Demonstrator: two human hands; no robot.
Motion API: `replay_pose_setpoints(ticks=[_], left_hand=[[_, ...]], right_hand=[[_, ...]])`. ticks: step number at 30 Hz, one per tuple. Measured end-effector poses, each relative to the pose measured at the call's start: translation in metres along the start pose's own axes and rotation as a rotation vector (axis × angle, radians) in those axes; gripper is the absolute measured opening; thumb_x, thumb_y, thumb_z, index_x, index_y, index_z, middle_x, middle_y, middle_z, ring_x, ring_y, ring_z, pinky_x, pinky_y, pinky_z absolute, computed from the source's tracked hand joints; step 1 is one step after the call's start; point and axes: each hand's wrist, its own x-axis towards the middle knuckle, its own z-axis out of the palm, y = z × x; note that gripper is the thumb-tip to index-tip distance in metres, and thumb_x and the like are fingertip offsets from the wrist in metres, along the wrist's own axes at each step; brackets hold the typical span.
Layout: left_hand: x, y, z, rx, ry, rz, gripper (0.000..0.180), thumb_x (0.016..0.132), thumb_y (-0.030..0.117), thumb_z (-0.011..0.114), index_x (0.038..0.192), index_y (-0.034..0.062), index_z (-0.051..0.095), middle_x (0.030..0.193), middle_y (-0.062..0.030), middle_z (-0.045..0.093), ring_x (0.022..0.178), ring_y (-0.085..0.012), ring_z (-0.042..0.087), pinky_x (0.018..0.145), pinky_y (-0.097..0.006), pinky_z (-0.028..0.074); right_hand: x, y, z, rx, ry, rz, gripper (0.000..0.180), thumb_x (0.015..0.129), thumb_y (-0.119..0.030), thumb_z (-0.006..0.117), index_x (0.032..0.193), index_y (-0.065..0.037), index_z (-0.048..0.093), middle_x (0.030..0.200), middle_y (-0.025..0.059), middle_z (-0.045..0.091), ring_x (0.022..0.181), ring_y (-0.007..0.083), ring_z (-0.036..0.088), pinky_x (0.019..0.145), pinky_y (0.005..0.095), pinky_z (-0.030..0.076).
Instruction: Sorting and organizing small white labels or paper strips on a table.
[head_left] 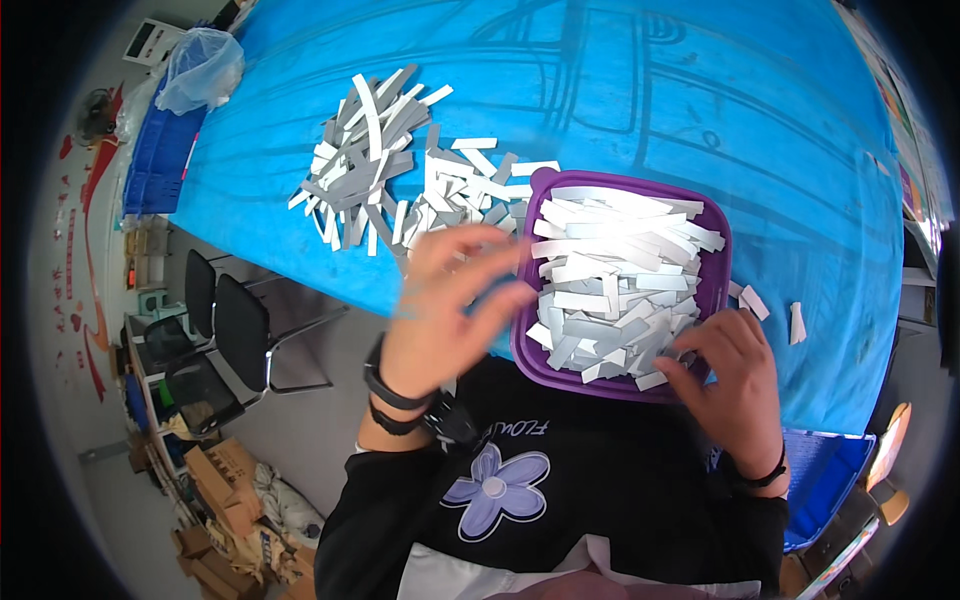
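Pale paper-like strips [620, 260] fill the purple plastic tray [716, 275] close to its rim, most of them lying crosswise in loose, overlapping layers, so that part of the work looks well advanced. What appears left is outside: a large heap of gray and white strips [365, 160] at the upper left of the blue-covered table [780, 150], a looser scatter of mostly white strips [465, 190] between that heap and the tray, and a few stray strips [797, 322] beyond the tray's right side. Whether all of these belong in the tray cannot be told. The left hand [440, 310], blurred, hovers at the tray's left rim, its thumb and fingers spread apart with a visible gap and no strip seen between them; the scatter lies just beyond it, the tray's strips just beside its fingertips. The right hand [735, 375] bends over the tray's near right corner, its fingers curled and the tips right at the strips there; whether they pinch any strip cannot be told.
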Motion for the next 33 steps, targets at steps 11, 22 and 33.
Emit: replay_pose_setpoints(ticks=[11,22,33], left_hand=[[-0.004,-0.067,-0.016,0.142,0.112,-0.218,0.026,0.078,0.006,0.069,0.104,0.0048,0.063,0.093,-0.0102,0.059,0.071,-0.0231,0.057,0.063,-0.031,0.046],[-0.008,-0.049,-0.022,-0.313,0.533,-0.241,0.011,0.091,0.005,0.054,0.1,0.0015,0.059,0.088,-0.0057,0.059,0.077,-0.0122,0.053,0.071,-0.022,0.041],[-0.002,0.036,0.031,-1.208,0.064,-0.011,0.011,0.091,-0.003,0.05,0.102,-0.0017,0.051,0.099,-0.0153,0.06,0.095,-0.0204,0.061,0.084,-0.03,0.048]], right_hand=[[0.004,-0.004,-0.005,0.04,-0.047,-0.111,0.03,0.068,-0.008,0.074,0.098,-0.007,0.066,0.093,0.006,0.057,0.081,0.0239,0.054,0.069,0.0343,0.046],[0.002,-0.002,-0.01,0.074,0.227,-0.209,0.03,0.07,0.003,0.069,0.099,-0.005,0.064,0.091,0.0084,0.059,0.076,0.0228,0.057,0.065,0.032,0.045],[0.025,-0.027,0.027,0.785,0.022,-0.041,0.039,0.077,-0.004,0.071,0.113,-0.001,0.058,0.097,0.0136,0.062,0.077,0.02,0.065,0.068,0.0294,0.052]])
